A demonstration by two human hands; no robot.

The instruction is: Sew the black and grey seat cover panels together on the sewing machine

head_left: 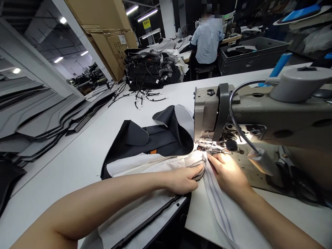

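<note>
A black and white fabric cover (166, 141) lies partly under the needle area of a grey sewing machine (249, 110). My left hand (184, 179) is closed on the cover's layered white and dark edge, index finger pointing toward the presser foot. Just right of the needle area, my right hand (229, 173) pinches the edge of a long white strip with blue-grey lines (219, 207). This strip runs from the needle area down over the table's front edge. A small orange tab (153, 151) shows on the cover. My right thumb is partly hidden.
Stacked grey panels (38, 114) lie along the left. A heap of dark sewn pieces (155, 65) with loose cords sits at the back, beside a cardboard box (109, 38). Scissors (285, 157) stand by the machine. A person in light blue (209, 38) sits beyond, near a grey bin (249, 57).
</note>
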